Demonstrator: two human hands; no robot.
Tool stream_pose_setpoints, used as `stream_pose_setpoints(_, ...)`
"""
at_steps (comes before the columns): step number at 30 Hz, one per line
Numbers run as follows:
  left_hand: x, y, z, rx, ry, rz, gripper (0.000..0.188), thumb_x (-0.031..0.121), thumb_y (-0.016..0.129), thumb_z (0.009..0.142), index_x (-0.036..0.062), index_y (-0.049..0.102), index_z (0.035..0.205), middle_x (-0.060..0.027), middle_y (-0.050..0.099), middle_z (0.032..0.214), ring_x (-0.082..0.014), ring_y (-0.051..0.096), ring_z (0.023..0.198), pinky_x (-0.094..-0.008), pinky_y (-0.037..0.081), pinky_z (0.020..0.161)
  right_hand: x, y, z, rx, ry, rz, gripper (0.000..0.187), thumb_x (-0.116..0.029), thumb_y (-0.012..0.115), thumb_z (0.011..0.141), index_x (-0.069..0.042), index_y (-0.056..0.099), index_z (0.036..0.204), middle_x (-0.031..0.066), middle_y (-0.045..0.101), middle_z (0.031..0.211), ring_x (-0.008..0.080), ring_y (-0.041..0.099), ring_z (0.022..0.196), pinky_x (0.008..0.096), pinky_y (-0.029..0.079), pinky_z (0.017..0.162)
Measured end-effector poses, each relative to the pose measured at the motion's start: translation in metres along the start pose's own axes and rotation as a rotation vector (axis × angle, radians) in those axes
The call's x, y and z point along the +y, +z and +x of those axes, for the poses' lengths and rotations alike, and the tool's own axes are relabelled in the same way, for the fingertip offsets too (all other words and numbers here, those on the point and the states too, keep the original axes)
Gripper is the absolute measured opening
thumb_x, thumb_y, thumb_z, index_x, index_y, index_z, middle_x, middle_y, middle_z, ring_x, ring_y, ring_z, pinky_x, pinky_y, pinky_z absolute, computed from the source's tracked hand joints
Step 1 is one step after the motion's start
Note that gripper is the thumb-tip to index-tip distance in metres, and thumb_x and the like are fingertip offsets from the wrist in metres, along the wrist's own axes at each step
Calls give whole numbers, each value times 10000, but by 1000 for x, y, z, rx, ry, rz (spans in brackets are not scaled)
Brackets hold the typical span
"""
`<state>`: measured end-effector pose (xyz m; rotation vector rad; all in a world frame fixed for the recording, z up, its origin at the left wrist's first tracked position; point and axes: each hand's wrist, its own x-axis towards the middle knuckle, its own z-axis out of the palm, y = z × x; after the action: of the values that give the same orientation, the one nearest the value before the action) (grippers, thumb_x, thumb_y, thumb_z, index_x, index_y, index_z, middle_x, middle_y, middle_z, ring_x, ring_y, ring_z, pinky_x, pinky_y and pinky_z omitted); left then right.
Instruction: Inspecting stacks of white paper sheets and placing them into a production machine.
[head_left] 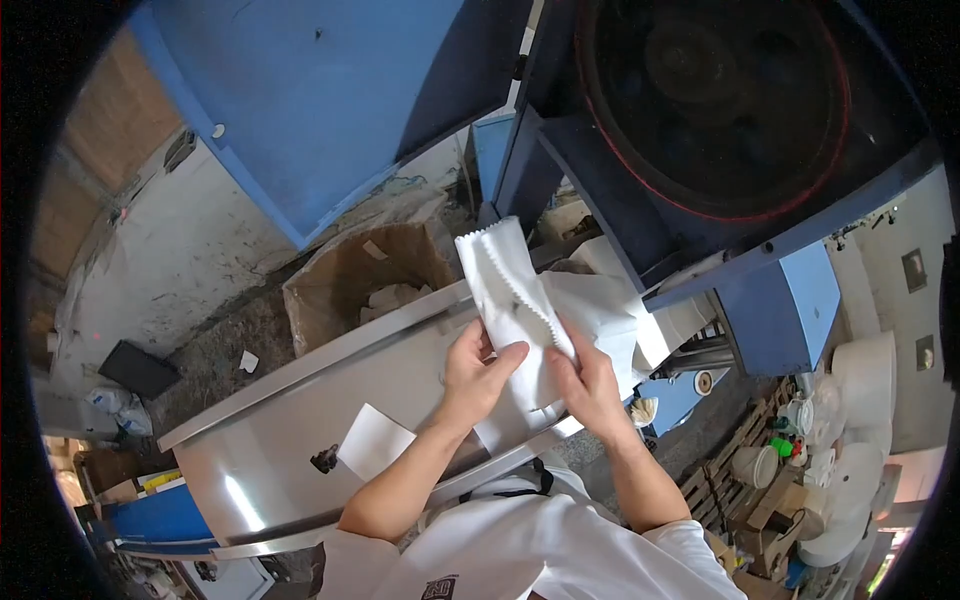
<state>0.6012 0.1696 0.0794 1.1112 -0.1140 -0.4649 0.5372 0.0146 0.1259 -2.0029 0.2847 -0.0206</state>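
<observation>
Both my hands hold a white, folded sheet-like piece (505, 285) with zigzag-cut edges, over a long steel table. It looks like paper or thin fabric; I cannot tell which. My left hand (475, 378) grips its left side, thumb on top and fingers partly hidden behind. My right hand (590, 385) pinches the right side, thumb on the front near the lower part. Beyond my right hand lie more white sheets (600, 315) by the machine opening. A flat white sheet (374, 442) rests on the table to the left of my left forearm.
The steel table (270, 430) has raised edges. A small black object (324, 459) sits on it. Behind stands a cardboard box (370, 260) with scraps. A blue machine (560, 165) with a large dark wheel (700, 100) rises ahead right. White rolls (862, 400) stand far right.
</observation>
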Motion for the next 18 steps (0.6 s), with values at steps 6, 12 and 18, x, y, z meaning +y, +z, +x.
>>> stream_pose_setpoints(6, -7, -24, 3, -66, -94, -352, 468, 31, 566, 854, -22, 498, 1314, -106, 619, 1213, -194, 596, 1124, -344, 465, 992, 26, -8, 14, 140, 62, 434, 213, -149, 526, 1005, 11, 602, 1122, -22, 606, 858, 48, 521, 757, 211, 422, 658)
stream_pose_setpoints(12, -26, -31, 5, -49, -211, -612, 551, 163, 523, 856, 5, 438, 1376, -144, 553, 1318, -286, 516, 1258, -440, 380, 1100, 26, -7, 10, 123, 6, 460, 192, -139, 542, 1006, 12, 599, 1110, -17, 627, 905, 45, 532, 788, 205, 436, 699)
stream_pose_setpoints(18, -29, -9, 2, -10, -210, -553, 512, 303, 558, 952, 30, 431, 1366, -116, 538, 1332, -261, 512, 1254, -420, 383, 1094, 21, -5, 9, 178, -83, 256, 192, -124, 557, 1001, 32, 605, 1101, 13, 631, 840, 51, 533, 758, 221, 449, 672)
